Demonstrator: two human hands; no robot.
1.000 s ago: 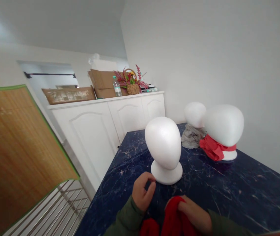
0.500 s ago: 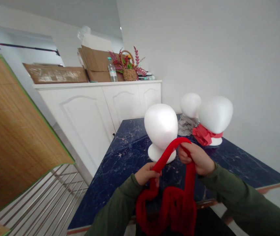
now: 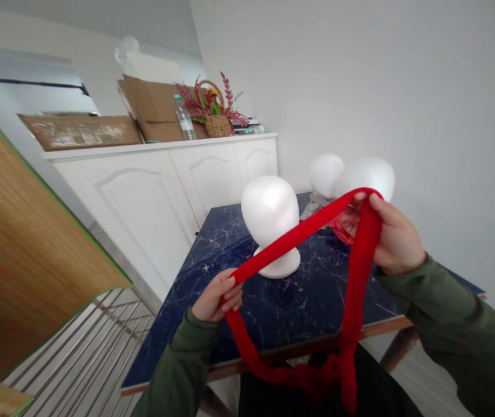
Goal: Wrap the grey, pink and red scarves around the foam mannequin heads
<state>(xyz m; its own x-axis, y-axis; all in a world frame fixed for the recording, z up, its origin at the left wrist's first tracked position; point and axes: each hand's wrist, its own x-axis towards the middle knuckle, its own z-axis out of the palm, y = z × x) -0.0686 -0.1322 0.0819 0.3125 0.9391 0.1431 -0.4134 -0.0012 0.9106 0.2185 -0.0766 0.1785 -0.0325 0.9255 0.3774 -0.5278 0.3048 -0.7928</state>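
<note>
A long red scarf [image 3: 293, 234] stretches slanting between my two hands. My left hand [image 3: 219, 295] is closed around it on the lower left, and my right hand [image 3: 390, 231] pinches it higher up on the right. From both hands the rest of the scarf drops past the table edge, its bunched end over my lap. Just behind the stretched part stands a bare white foam head [image 3: 270, 205], its base partly covered by the fabric. Another foam head [image 3: 369, 174], with coral-red cloth [image 3: 340, 230] at its neck, is partly hidden by my right hand and the scarf.
A third foam head [image 3: 326, 174] with grey cloth [image 3: 314, 205] stands farther back on the dark blue marbled table [image 3: 195, 301]. A white cabinet [image 3: 129, 197] bears cardboard boxes, a bottle [image 3: 185, 119] and a flower basket [image 3: 217, 125]. A metal rack [image 3: 82, 347] is at left.
My hands have moved apart, the right one up and to the right, the left one leftward. The red scarf between them has gone from a bent loop to a taut span. The view has shifted slightly.
</note>
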